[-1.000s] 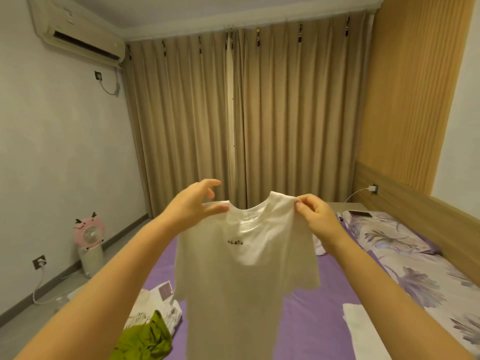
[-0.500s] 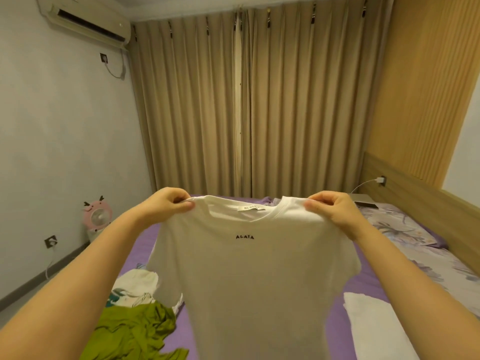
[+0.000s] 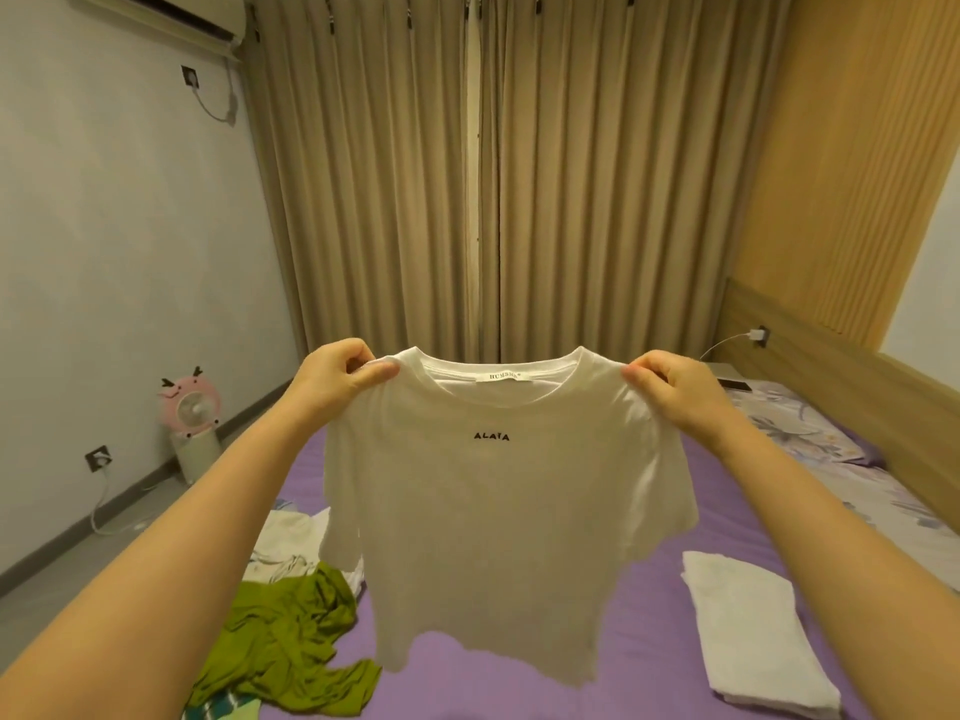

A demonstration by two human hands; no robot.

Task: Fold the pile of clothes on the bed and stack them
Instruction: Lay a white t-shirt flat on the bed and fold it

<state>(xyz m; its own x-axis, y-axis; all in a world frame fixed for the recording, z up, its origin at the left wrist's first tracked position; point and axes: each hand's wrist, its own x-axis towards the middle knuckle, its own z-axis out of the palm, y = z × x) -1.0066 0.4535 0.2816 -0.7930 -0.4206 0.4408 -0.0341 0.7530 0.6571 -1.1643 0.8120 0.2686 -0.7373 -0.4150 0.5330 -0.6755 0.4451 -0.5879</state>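
1. A white T-shirt [image 3: 493, 517] hangs in the air above the bed [image 3: 639, 605], stretched out flat by its two shoulders with its front toward the camera.
2. The left hand [image 3: 340, 379] pinches the shirt's left shoulder seam, thumb pressed against curled fingers on the cloth.
3. The right hand [image 3: 675, 389] pinches the other shoulder the same way, fingers curled over the fabric edge.
4. The shirt is short-sleeved with a ribbed round neck; a small white label reading "BUMSMR" or similar sits inside the back of the collar, and small black letters "ALAIA" run across the chest.
5. The fabric is thin and looks slightly see-through; both sleeves droop beside the body, and the lower hem hangs wavy and uneven just above the purple sheet.
6. On the bed to the left lies an unfolded pile of clothes [image 3: 291, 605]: a crumpled olive-green garment in front, pale white pieces behind it, and a green-and-white striped bit at the bottom edge.
7. To the right on the sheet lies a folded white garment [image 3: 748, 631], a neat long rectangle, well apart from the pile.
8. A floral pillow [image 3: 800, 433] rests near the wooden headboard on the right.
9. Beige curtains [image 3: 493, 174] cover the far wall; a pink fan [image 3: 189, 407] stands on the floor at the left.
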